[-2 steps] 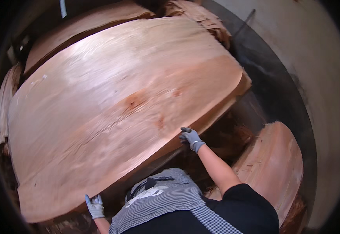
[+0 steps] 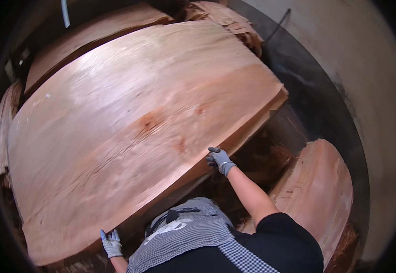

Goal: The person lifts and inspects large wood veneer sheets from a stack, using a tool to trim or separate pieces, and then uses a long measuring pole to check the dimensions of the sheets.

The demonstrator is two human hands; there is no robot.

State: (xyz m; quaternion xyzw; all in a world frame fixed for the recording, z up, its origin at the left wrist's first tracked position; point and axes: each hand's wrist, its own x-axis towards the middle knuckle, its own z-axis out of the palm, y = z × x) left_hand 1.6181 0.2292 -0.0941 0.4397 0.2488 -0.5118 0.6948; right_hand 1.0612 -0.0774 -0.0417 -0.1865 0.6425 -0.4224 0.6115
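Observation:
A broad, pale tan sheet of wood veneer (image 2: 130,100) with reddish knots fills the middle of the view, lying on top of a stack. Both of my hands wear light grey gloves with darker fingertips. My right hand (image 2: 220,160) is at the sheet's near edge, right of its middle, fingers bent and closed on that edge. Farther left, my left hand (image 2: 112,245) touches the same edge near its left end, its fingers stretched out and apart. Beneath the sheet, the fingertips' undersides are hidden.
Another veneer stack (image 2: 98,34) lies beyond the sheet, with a ragged veneer bundle (image 2: 225,20) at the far right. A curved pile of reddish veneer (image 2: 318,186) stands to my right. Bundled veneer (image 2: 3,132) rests at the left. A thin dark rod (image 2: 277,26) leans near the pale floor (image 2: 366,82).
The sheet's far right corner, curled up before, lies lower and flatter. The whole scene has shifted slightly left in view. Both hands stay at the near edge.

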